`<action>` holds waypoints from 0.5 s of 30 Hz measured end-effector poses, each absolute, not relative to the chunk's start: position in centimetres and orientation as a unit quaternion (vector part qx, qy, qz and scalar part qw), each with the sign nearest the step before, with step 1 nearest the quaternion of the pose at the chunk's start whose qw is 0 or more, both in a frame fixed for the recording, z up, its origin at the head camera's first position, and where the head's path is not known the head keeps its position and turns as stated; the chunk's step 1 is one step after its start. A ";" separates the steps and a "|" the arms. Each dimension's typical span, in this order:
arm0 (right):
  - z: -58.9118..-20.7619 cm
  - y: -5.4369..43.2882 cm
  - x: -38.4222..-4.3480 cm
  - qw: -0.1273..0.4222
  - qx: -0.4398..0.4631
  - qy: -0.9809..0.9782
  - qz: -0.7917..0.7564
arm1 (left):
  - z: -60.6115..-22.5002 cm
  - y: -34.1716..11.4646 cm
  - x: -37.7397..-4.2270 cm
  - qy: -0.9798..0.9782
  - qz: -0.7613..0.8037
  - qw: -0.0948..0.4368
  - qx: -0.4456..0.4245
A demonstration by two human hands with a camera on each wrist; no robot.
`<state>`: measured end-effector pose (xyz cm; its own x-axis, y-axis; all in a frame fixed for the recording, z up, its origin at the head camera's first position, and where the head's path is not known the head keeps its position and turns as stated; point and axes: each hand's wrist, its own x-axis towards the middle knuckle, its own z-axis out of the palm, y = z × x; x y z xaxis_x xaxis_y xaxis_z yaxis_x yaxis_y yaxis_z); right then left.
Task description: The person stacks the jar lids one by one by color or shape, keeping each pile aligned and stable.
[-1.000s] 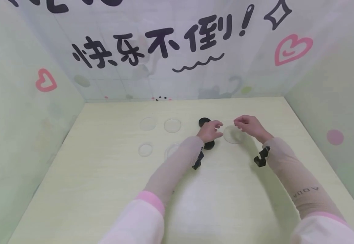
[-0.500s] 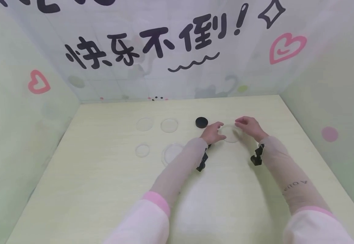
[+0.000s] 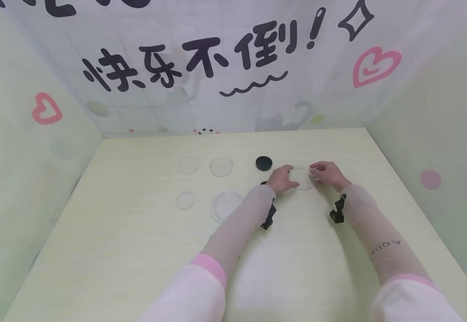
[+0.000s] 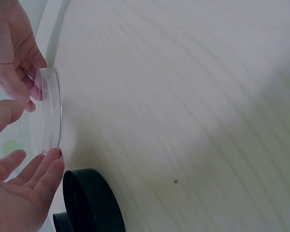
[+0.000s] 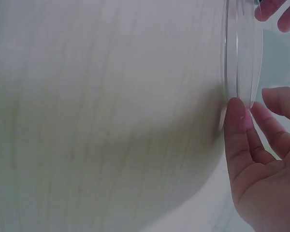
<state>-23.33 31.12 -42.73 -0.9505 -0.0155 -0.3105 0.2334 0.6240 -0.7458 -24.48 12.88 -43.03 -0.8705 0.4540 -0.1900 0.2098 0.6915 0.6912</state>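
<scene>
1. Because both hands meet at one thing, the step in hand looks like handling the clear dish (image 3: 303, 180), which is between them over the desk (image 3: 297, 268).
2. At the dish's left side, the left hand (image 3: 282, 179) grasps the rim, thumb nearer the person and fingers at the far edge.
3. At the dish's right side, the right hand (image 3: 329, 173) grasps the rim too, with its fingertips on the wall in the right wrist view.
4. To judge from this hold, the next move calls for a light, even grip and a level dish, since thin clear plastic could slip or tip.
5. Left of the dish stand a far black cap (image 3: 263, 163) and a near black cap (image 4: 105, 205), the latter mostly hidden by the left arm in the head view.
6. Farther left of the dish are four other clear dishes (image 3: 221, 167), two toward the back and two nearer the person.
7. Beyond the dish, the backdrop (image 3: 201, 105) reads 快乐不倒! in dark letters.
8. Right of the dish and nearer the person, the right sleeve (image 3: 382, 223) bears small turned letters, perhaps AQUA.
9. No label can be made out on dish or caps.
</scene>
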 end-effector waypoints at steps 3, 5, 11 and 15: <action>-43.1 31.2 -23.4 0.147 0.063 0.890 -0.428 | -43.2 12.9 -24.6 0.904 0.345 0.181 0.176; -43.2 31.3 -23.4 0.143 0.061 0.891 -0.426 | -43.2 12.9 -24.6 0.905 0.343 0.182 0.174; -43.5 31.6 -23.3 0.126 0.053 0.895 -0.424 | -43.3 12.8 -24.9 0.904 0.350 0.187 0.156; -43.6 31.6 -23.3 0.121 0.055 0.897 -0.423 | -45.2 13.4 -26.0 0.914 0.338 0.168 0.151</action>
<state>-23.26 31.64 -43.58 -0.9649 -0.0041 -0.2627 0.2000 0.6370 -0.7445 -26.00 13.43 -45.24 -0.8979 0.3893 -0.2056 0.1618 0.7260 0.6684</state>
